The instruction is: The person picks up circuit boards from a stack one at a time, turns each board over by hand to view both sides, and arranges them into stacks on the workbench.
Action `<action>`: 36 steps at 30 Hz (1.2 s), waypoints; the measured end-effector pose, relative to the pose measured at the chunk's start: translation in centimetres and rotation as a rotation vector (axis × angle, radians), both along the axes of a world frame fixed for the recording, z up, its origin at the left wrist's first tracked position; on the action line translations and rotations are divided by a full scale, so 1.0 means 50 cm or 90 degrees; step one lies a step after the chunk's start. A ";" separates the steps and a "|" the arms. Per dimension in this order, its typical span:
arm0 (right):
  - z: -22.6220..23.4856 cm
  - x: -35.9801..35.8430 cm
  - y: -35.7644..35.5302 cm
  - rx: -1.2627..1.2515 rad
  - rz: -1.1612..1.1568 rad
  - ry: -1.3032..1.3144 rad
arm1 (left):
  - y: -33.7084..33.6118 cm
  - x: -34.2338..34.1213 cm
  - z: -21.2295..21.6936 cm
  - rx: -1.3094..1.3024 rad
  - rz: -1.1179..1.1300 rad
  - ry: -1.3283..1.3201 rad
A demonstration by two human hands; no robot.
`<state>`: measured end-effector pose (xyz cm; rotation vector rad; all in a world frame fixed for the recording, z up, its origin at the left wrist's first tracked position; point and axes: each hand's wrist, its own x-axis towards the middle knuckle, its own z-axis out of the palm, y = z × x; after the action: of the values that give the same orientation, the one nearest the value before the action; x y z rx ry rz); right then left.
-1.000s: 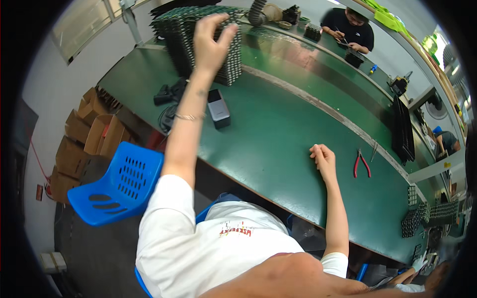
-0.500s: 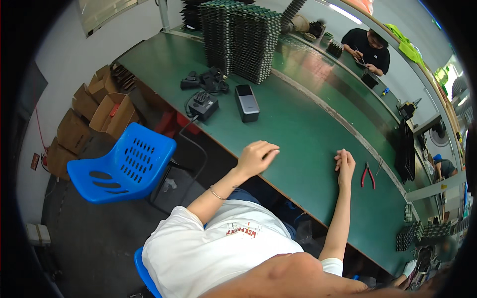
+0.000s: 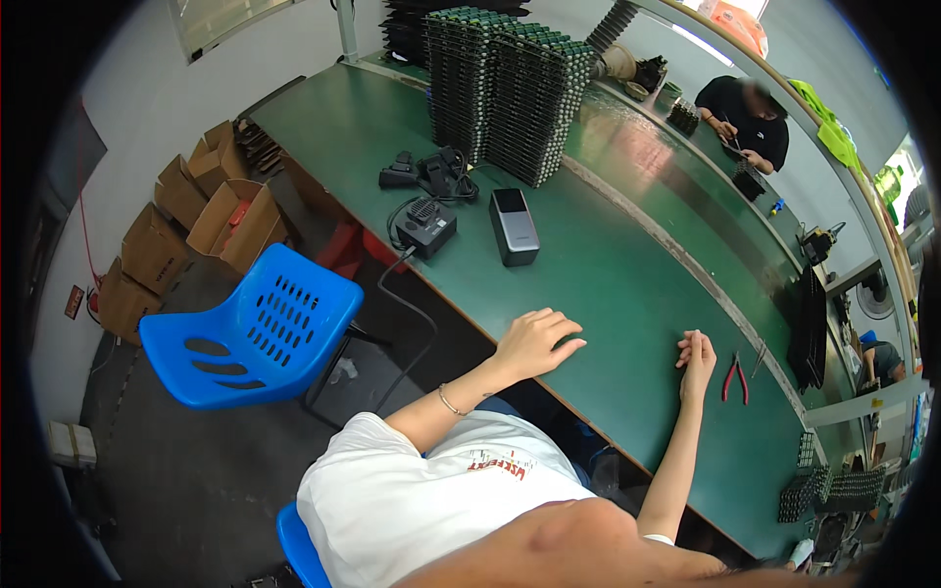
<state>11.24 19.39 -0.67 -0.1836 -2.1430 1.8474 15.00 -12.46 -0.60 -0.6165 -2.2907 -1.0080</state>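
Green bench (image 3: 627, 314): pliers (image 3: 736, 363) (red-handled) beside right-hand fingers (image 3: 695, 344).

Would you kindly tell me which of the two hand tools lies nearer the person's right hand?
The red-handled pliers, just right of the right hand; the slim, tweezers-like tool lies farther right, beyond them.

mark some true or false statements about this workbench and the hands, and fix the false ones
1. A bracelet circles the wrist of the left hand. True.
2. The right hand is gripping the pliers. False: the pliers lie on the green bench, apart from the right hand.
3. The stacked boards stand farther from the person than the grey-and-black device. True.
4. The unoccupied chair at the person's left is yellow. False: that chair is blue.
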 end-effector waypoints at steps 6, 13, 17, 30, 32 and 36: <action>-0.004 0.005 0.000 0.063 0.008 -0.013 | 0.000 0.000 0.002 -0.008 -0.022 0.016; 0.011 0.009 -0.043 0.159 0.003 -0.004 | -0.005 0.005 0.013 0.019 -0.068 -0.038; 0.046 -0.014 -0.117 0.069 0.108 -0.069 | -0.050 -0.026 0.069 0.211 -0.151 -0.118; 0.057 -0.374 -0.439 -0.257 0.262 -0.173 | -0.544 -0.567 0.198 0.796 0.293 -0.115; 0.062 -0.427 -0.462 -0.298 0.231 -0.216 | -0.588 -0.620 0.162 0.715 0.325 -0.305; 0.085 -0.486 -0.519 -0.356 0.186 -0.291 | -0.678 -0.727 0.106 0.572 0.375 -0.610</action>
<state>-13.04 -6.57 3.59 -0.4745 -1.9219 2.7781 -21.34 -46.35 4.68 1.0372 -2.0698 -2.0323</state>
